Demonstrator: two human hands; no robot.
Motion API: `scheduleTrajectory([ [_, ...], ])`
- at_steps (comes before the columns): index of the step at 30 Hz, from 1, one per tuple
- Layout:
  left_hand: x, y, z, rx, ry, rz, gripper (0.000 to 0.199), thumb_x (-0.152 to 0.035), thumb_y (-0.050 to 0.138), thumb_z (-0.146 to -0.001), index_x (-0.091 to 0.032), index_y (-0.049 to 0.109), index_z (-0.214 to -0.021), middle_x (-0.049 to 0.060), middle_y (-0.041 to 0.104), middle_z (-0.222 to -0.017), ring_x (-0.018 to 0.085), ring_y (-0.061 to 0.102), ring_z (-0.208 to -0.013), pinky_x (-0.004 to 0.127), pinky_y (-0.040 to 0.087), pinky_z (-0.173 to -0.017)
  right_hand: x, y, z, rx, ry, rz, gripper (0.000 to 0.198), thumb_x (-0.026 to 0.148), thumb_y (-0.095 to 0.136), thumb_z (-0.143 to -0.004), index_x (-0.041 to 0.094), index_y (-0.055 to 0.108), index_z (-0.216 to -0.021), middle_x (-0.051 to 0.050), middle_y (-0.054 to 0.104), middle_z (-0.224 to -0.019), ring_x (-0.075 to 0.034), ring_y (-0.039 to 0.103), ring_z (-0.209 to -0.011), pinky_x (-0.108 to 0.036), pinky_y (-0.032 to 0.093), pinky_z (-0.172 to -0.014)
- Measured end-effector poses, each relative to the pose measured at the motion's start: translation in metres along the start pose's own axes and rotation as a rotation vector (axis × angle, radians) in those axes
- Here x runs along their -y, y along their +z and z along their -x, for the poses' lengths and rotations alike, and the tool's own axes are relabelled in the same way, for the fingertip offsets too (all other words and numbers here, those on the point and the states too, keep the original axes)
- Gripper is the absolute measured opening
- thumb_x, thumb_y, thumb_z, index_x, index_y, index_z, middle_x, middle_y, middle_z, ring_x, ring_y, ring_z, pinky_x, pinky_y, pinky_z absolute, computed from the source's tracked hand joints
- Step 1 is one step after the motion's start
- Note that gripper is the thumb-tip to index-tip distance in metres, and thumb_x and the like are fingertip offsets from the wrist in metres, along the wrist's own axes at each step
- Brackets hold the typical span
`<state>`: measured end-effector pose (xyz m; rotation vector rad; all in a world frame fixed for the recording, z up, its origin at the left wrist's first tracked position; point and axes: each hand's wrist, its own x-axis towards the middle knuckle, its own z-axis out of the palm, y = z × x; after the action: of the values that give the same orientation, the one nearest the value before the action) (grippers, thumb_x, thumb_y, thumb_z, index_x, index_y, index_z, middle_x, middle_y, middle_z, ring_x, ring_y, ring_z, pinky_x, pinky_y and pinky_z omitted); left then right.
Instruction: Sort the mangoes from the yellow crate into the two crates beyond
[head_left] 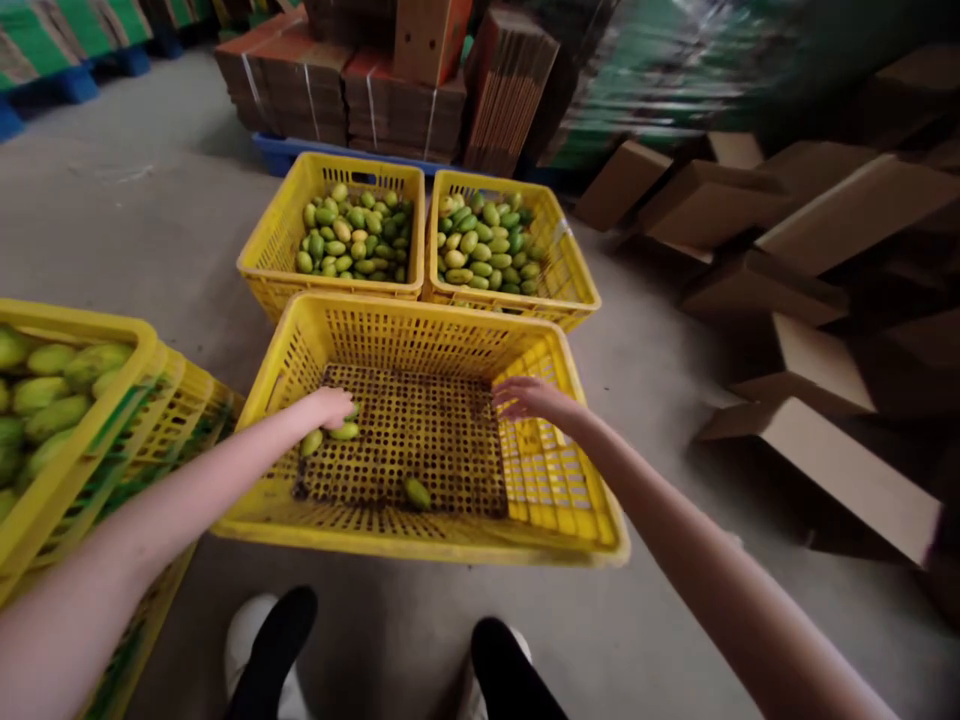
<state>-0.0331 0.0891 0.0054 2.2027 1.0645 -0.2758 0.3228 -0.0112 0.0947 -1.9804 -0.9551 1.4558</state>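
Note:
In front of me a yellow plastic crate (pixel 420 545) has a perforated bottom, and a few green mangoes lie in it. My left hand (pixel 330 407) reaches into its left side with the fingers curled down over a mango (pixel 353 411), which shows only partly. Right beside that hand lie two more mangoes, one green mango (pixel 344 431) under it and another mango (pixel 311 442) closer to the left wall. A single mango (pixel 416 492) rests near the front wall. My right hand (pixel 527 398) hovers inside the right side, fingers stretched out and holding nothing.
Behind stand two yellow crates with mangoes, a left crate (pixel 259 245) and a right crate (pixel 574 265). A fuller mango crate (pixel 142 335) is at my left. Flattened cardboard (pixel 292 90) sits on a blue pallet (pixel 274 150). Cardboard boxes (pixel 847 470) lie scattered at right.

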Motion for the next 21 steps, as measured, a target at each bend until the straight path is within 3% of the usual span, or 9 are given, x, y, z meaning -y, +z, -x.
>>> scheduleTrajectory([
  [3,0.011,0.011,-0.005,0.006,-0.074,-0.053,0.024,-0.018,0.082,-0.056,-0.019,0.059,-0.057,0.011,0.070,-0.080,0.030,0.066,-0.092,0.038,0.047,-0.089,-0.040,0.041,0.009,0.093,-0.253,0.478,0.014,0.007,0.061,-0.073,0.016,0.067,-0.081,-0.005,0.072,-0.074,-0.017,0.065,-0.063,-0.028,0.050,-0.064],
  [5,0.013,0.016,-0.007,0.001,-0.092,-0.096,0.024,-0.010,0.082,-0.054,-0.019,0.061,-0.063,0.012,0.070,-0.087,0.032,0.065,-0.096,0.041,0.046,-0.090,-0.053,0.059,0.012,0.109,-0.415,0.770,0.017,0.006,0.060,-0.074,0.019,0.068,-0.081,-0.005,0.072,-0.075,-0.018,0.066,-0.072,-0.027,0.048,-0.068],
  [7,0.011,0.019,-0.008,-0.013,-0.085,-0.131,0.028,-0.003,0.078,-0.056,-0.019,0.065,-0.075,0.015,0.070,-0.101,0.035,0.063,-0.104,0.044,0.045,-0.093,-0.056,0.067,0.014,0.137,-0.485,0.914,0.016,0.008,0.059,-0.076,0.020,0.068,-0.082,-0.006,0.072,-0.080,-0.019,0.066,-0.077,-0.026,0.045,-0.068],
  [12,0.007,0.020,-0.012,-0.007,-0.017,-0.159,0.040,-0.002,0.066,-0.072,-0.023,0.068,-0.106,0.014,0.061,-0.130,0.030,0.056,-0.120,0.040,0.042,-0.101,-0.051,0.057,0.012,0.147,-0.458,1.178,0.019,0.010,0.049,-0.085,0.018,0.066,-0.089,-0.011,0.073,-0.090,-0.020,0.066,-0.078,-0.026,0.035,-0.060],
  [15,0.006,0.019,-0.018,0.049,0.010,-0.153,0.036,-0.002,0.064,-0.073,-0.022,0.071,-0.102,0.011,0.063,-0.128,0.028,0.057,-0.119,0.036,0.040,-0.103,-0.052,0.049,0.008,0.148,-0.420,1.210,0.018,0.011,0.048,-0.085,0.018,0.065,-0.086,-0.009,0.072,-0.085,-0.018,0.064,-0.074,-0.025,0.032,-0.057],
  [21,0.000,0.022,-0.022,0.120,-0.045,-0.177,0.041,-0.002,0.065,-0.063,-0.012,0.072,-0.102,0.017,0.063,-0.129,0.031,0.058,-0.115,0.037,0.040,-0.101,-0.057,0.058,0.002,0.218,-0.420,1.230,0.017,0.012,0.049,-0.083,0.017,0.064,-0.089,-0.007,0.072,-0.085,-0.016,0.063,-0.075,-0.023,0.033,-0.059],
])
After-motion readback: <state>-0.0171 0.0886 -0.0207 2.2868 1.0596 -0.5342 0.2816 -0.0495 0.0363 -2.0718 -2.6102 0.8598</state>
